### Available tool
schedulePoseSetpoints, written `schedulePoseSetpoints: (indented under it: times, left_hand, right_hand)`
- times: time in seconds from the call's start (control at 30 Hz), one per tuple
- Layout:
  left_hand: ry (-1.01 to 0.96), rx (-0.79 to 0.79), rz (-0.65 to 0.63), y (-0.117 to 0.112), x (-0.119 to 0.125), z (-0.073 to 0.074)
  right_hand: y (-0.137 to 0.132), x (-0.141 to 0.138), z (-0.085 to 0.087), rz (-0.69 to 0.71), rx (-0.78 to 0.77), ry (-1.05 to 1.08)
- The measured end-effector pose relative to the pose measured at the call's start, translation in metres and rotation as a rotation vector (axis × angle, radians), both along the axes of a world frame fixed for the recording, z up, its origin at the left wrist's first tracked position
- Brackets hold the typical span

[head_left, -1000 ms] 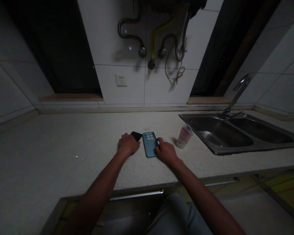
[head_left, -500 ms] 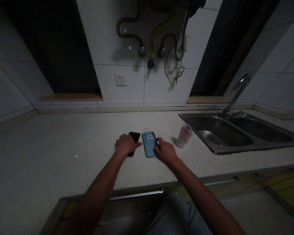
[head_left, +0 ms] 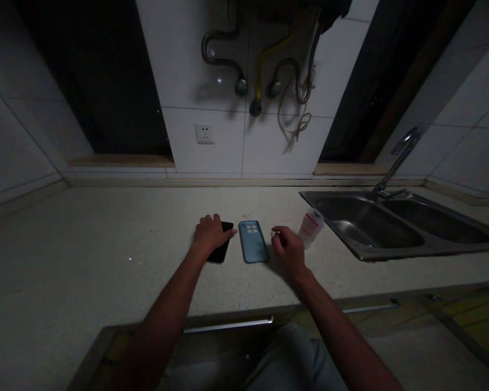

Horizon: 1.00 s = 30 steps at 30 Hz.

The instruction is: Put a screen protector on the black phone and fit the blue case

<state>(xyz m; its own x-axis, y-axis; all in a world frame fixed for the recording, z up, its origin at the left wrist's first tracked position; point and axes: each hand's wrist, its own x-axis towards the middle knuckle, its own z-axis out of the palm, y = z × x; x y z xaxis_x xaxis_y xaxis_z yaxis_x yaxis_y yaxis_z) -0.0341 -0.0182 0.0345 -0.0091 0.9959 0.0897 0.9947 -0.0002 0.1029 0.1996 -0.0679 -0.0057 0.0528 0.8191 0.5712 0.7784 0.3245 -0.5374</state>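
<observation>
A black smartphone (head_left: pixel 220 253) lies face up on the counter, its left side covered by my left hand (head_left: pixel 208 237). The fingers curl over the phone's far left part and the thumb reaches across to its right edge. Just right of it is a blue-green phone case (head_left: pixel 253 247), inner side up, with camera cutouts at the far end; neither hand touches it. To the right of the case, my right hand (head_left: pixel 289 250) is closed in a pinch by the counter. A small whitish bit shows at its fingertips, too small to name.
A clear plastic cup (head_left: pixel 311 225) with pink print stands right behind my right hand, partly hidden by it. Farther right, a steel double sink (head_left: pixel 362 254) with a faucet (head_left: pixel 399 155) is set into the pale counter (head_left: pixel 106 244). Pipes and a socket (head_left: pixel 204 134) are on the tiled wall.
My right hand has left the phone case's right edge and moved right, closer to the cup, its fingers now pinched. The left hand stays on the phone. The view has shifted slightly.
</observation>
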Motion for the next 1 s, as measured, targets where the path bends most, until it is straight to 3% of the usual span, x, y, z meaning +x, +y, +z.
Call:
schedulePoseSetpoints:
  times: [0.07,0.17,0.23,0.33,0.5,0.67,0.77,0.9,1.0]
  left_hand:
    - [-0.029,0.083,-0.120,0.000,0.005,-0.003]
    - [-0.112,0.093,-0.479,-0.003,0.015,-0.011]
    - [-0.177,0.048,-0.711,-0.007,0.022,-0.017]
    - [-0.195,-0.040,-0.878,-0.011,0.031,-0.023]
    - [-0.189,-0.093,-0.881,-0.011,0.035,-0.022]
    - [-0.169,0.024,-0.916,-0.009,0.035,-0.020]
    - [-0.259,0.132,-0.902,-0.011,0.040,-0.020]
    - [-0.702,0.191,-0.804,-0.020,0.056,-0.024]
    - [-1.169,0.000,-0.663,-0.024,0.071,-0.031]
  right_hand:
    - [-0.004,0.009,-0.004,-0.115,0.241,0.177]
    - [-0.010,0.026,-0.010,-0.306,0.510,0.408]
    - [-0.011,0.037,-0.010,-0.320,0.590,0.496]
    - [-0.010,0.054,-0.005,-0.341,0.590,0.551]
    - [0.000,0.074,0.001,-0.397,0.414,0.529]
    - [0.008,0.078,-0.006,-0.330,-0.015,0.430]
    - [0.008,0.077,-0.005,-0.354,-0.004,0.545]
    - [0.012,0.067,0.003,-0.159,0.052,0.942]
    - [0.020,0.049,0.009,0.108,-0.032,1.220]
